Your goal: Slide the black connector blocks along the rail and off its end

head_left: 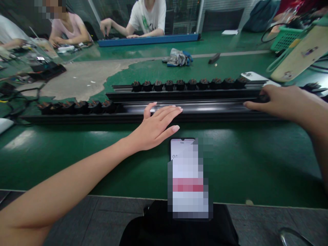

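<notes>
A long black metal channel (205, 117) lies across the table in front of me, with several black socket modules (82, 106) with copper contacts seated in its left part. My left hand (160, 124) rests flat on the front edge of the channel, fingers spread and holding nothing. At the channel's right part, my right hand (279, 100) has its thumb and fingers closed around a small black piece (262, 98) that looks like another socket module, mostly hidden by the fingers. Behind lies a second black channel (159, 95) with a row of similar modules (180, 84).
A phone (189, 201) is near the table's front edge. Gloves (177, 57), a small dark bar (214, 58) and a white phone-like object (258, 78) lie farther back. A green basket (285, 38) stands at right. Across the table, a person works at a blue rail (150, 40).
</notes>
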`<state>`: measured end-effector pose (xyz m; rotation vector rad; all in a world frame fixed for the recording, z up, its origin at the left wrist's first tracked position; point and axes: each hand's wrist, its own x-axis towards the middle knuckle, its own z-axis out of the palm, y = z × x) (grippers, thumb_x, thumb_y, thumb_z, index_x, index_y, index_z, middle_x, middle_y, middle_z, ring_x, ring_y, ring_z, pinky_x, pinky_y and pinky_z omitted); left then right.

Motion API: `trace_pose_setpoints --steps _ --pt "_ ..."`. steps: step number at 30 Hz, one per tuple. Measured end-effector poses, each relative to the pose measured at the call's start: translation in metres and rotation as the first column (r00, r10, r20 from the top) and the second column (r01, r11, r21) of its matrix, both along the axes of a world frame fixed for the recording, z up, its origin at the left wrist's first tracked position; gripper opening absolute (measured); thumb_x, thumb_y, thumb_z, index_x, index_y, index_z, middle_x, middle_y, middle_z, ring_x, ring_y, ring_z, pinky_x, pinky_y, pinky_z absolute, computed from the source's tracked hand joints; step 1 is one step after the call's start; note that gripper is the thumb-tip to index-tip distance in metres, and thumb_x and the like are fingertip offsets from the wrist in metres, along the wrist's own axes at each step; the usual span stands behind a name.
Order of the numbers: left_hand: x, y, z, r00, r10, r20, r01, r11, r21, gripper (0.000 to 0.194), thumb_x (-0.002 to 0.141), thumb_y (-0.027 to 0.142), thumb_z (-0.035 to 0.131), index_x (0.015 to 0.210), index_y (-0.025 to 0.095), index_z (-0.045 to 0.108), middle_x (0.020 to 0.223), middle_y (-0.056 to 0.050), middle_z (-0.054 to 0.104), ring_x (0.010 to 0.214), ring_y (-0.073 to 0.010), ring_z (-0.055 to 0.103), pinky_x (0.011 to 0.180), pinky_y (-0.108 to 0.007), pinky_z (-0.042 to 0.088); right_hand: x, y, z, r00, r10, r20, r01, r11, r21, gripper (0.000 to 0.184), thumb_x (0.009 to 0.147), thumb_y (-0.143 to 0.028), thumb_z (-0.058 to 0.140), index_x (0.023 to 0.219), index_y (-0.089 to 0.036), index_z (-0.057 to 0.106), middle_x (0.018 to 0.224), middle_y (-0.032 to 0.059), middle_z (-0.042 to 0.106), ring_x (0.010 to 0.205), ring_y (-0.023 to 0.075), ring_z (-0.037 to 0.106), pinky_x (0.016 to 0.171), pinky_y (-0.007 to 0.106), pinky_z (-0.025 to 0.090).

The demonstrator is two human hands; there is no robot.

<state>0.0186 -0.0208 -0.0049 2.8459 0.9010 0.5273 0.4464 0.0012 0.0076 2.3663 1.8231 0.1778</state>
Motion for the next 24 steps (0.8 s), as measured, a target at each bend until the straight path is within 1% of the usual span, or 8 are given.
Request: trace_pose_setpoints --steps 4,8,12,17,22,24 --pt "0.0 0.0 -0.001 1.0 -0.001 0.003 0.001 1.0 0.002 0.058 0.11 0.051 0.021 0.157 0.023 0.038 0.159 -0.011 0.048 0.15 -0.024 0.04 0.126 -0.049 0.002 0.008 0.002 -0.001 1.0 -0.003 -0.011 0.003 1.0 0.014 0.074 0.07 -0.089 0.043 0.101 -0.023 0.055 0.086 0.0106 0.059 0.072 0.0251 0.052 0.064 0.038 0.044" --pt "0.0 0.0 -0.001 1.0 0.002 0.006 -0.002 1.0 0.002 0.058 0.11 0.051 0.021 0.157 0.023 0.039 0.159 -0.01 0.049 0.149 -0.0238 0.041 0.126 -0.048 0.002 0.014 0.003 0.0 1.0 -0.014 -0.027 0.014 1.0 0.01 0.072 0.069 -0.085 0.05 0.101 -0.021 0.056 0.084 0.0107 0.059 0.071 0.0231 0.05 0.066 0.038 0.044" --pt "0.0 0.0 0.0 1.0 0.006 0.002 -0.006 1.0 -0.005 0.058 0.109 0.051 0.021 0.157 0.023 0.039 0.159 -0.011 0.049 0.149 -0.0246 0.042 0.126 -0.049 0.002 0.011 0.003 0.001 0.999 -0.033 -0.017 0.033 0.999 0.017 0.068 0.069 -0.081 0.053 0.098 -0.02 0.055 0.085 0.0113 0.059 0.07 0.0224 0.05 0.067 0.038 0.044" --pt "0.0 0.0 0.001 1.0 0.006 0.001 -0.006 1.0 -0.015 0.057 0.109 0.05 0.022 0.157 0.024 0.038 0.159 -0.011 0.048 0.149 -0.0248 0.041 0.126 -0.05 0.003 0.005 0.002 0.002 0.999 -0.03 -0.034 0.031 0.999 0.042 0.063 0.068 -0.078 0.057 0.095 -0.021 0.052 0.081 0.0093 0.057 0.068 0.0221 0.049 0.066 0.038 0.045" --pt "0.0 0.0 0.001 1.0 0.002 0.004 -0.002 1.0 -0.008 0.057 0.11 0.05 0.022 0.157 0.023 0.039 0.159 -0.012 0.048 0.149 -0.0246 0.041 0.126 -0.049 0.002 0.009 0.003 0.0 0.999 -0.015 -0.039 0.016 0.999 0.033 0.063 0.069 -0.078 0.054 0.097 -0.021 0.053 0.084 0.0103 0.058 0.07 0.0225 0.05 0.066 0.038 0.045" --pt "0.0 0.0 0.001 1.0 -0.001 0.005 0.001 1.0 -0.005 0.057 0.11 0.05 0.022 0.156 0.021 0.039 0.158 -0.012 0.049 0.149 -0.025 0.041 0.126 -0.05 0.003 0.014 0.004 -0.003 0.999 0.0 -0.049 0.005 0.996 0.089 0.068 0.068 -0.079 0.055 0.099 -0.019 0.054 0.08 0.0118 0.057 0.067 0.0232 0.05 0.063 0.039 0.045"
